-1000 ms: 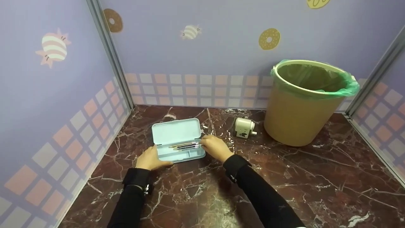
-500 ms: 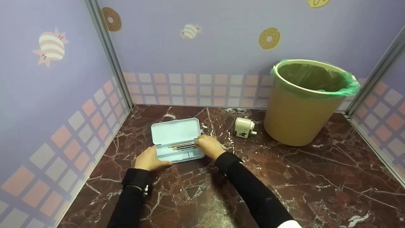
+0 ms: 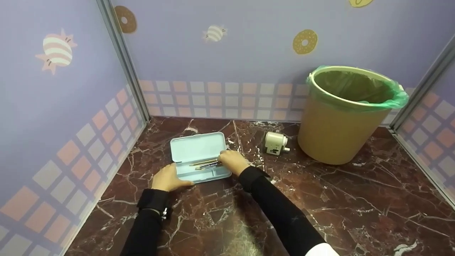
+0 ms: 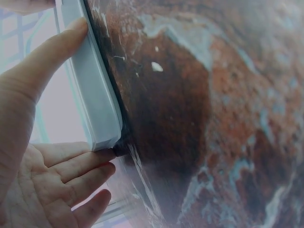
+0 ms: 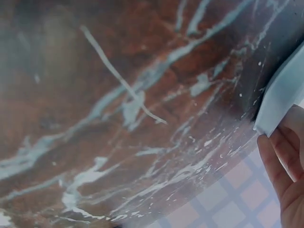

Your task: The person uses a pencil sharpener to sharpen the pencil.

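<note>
A light-blue pencil case (image 3: pixel 199 147) lies on the table with its lid up. Several thin pencils (image 3: pixel 204 164) rest slightly fanned in its back compartment. The left hand (image 3: pixel 169 179) grips the case's left end; in the left wrist view its thumb (image 4: pixel 52 52) presses the front wall and its fingers (image 4: pixel 78 166) reach round the corner. At the case's right end, the right hand (image 3: pixel 233 163) has curled fingers over the pencils' ends, its fingertips hidden inside. Only some of its fingers (image 5: pixel 275 166) show beside the case in the right wrist view.
A cream crank pencil sharpener (image 3: pixel 275 143) stands to the right of the case. Behind it on the right is a tall tan bin (image 3: pixel 334 138) with a green liner. Patterned panels (image 3: pixel 213 57) enclose the dark red marble table (image 3: pixel 227 220) at the back and sides.
The right hand has moved a little left, farther over the pencils, which now lie more spread apart. The left hand stays at the case's left end.
</note>
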### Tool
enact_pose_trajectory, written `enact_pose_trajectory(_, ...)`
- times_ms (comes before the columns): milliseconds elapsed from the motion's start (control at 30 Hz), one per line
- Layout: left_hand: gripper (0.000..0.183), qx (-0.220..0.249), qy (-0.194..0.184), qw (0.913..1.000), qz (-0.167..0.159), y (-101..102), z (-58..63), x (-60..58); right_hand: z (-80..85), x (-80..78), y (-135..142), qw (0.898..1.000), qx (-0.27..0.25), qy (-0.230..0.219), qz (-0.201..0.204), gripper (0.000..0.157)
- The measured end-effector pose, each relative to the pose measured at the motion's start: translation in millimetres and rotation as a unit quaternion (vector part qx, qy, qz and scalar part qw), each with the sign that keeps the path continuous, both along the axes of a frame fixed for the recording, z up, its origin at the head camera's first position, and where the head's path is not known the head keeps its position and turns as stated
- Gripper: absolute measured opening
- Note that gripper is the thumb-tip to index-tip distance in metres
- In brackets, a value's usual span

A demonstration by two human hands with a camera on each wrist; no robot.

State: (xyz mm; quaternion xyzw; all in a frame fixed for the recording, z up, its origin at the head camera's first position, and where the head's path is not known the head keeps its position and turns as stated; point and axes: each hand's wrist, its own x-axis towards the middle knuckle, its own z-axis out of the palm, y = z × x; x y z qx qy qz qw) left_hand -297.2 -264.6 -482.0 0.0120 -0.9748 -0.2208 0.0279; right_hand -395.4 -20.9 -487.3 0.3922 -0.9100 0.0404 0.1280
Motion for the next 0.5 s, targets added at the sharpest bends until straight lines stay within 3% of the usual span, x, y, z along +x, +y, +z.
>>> enact_pose_trajectory(267,0.086,-0.014,0.005,0.9999,0.008,-0.6,0.7,1.2,6.9,-0.2,-2.7,0.999,0.028,-0.011,0.012,0.015)
enact_pose_trajectory(500,0.088,-0.030,0.005,0.9995,0.005,1.7,0.2,0.7,8.1,-1.1,-3.8,0.997,0.075,0.034,0.014,0.011)
